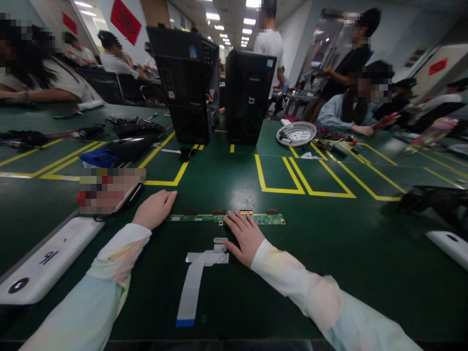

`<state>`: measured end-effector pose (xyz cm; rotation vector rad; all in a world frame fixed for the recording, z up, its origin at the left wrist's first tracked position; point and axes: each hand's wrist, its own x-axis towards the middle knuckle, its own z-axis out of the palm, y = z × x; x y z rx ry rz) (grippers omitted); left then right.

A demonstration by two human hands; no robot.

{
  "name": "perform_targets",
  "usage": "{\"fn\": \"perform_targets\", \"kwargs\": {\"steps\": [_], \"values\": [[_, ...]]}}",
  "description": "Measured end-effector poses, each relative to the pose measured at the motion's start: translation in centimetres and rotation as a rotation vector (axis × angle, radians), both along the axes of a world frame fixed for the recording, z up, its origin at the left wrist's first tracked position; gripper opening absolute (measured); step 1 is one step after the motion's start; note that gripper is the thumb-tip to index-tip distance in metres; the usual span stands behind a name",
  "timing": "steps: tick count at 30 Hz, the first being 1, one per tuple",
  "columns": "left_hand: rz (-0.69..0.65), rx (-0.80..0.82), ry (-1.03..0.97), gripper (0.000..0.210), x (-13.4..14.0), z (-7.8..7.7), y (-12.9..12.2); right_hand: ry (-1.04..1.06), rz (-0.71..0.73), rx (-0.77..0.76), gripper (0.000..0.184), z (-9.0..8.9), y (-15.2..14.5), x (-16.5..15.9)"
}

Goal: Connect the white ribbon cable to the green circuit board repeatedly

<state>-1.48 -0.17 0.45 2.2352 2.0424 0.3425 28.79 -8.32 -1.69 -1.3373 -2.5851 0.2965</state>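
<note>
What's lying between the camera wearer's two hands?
In the head view, part of a slim green circuit board lies between the left hand and the right hand, with a flat ribbon cable nearer the camera.

A green desk (310,239) marked with yellow tape (283,191) carries everything. On it, a slim green board (270,219) runs beneath the right hand's (245,239) fingers, one end close by the left hand (155,209). A pale ribbon (189,295) with a blue tip lies nearer than both hands, its far end at the right thumb. Left of the left hand lies a white case (47,258); beyond that hand are a blue bundle (97,157) and dark cables (25,138). Two black towers (248,97) stand beyond both hands, a white basket (309,138) beyond the right.
</note>
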Motion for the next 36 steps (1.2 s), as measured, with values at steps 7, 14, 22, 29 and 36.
{"fn": "perform_targets", "kwargs": {"steps": [7,14,22,29,36], "values": [[0.007,-0.011,-0.022,0.062,0.3,0.3,-0.2,0.013,0.063,0.119,0.061,-0.2,0.5,1.4],[-0.038,0.040,-0.002,0.061,-0.2,-0.8,0.0,0.106,0.171,0.305,0.044,-1.5,2.9,7.9],[-0.044,0.039,0.009,0.060,0.1,-0.5,-0.3,0.113,0.156,0.279,0.037,-1.8,2.2,11.1],[-0.100,0.052,0.061,0.058,0.0,-1.1,-0.6,0.115,0.196,0.313,0.038,-2.4,2.0,9.9],[-0.366,0.308,0.001,0.041,2.2,0.5,-4.9,0.063,0.168,0.282,0.041,-2.5,1.8,9.9]]}}
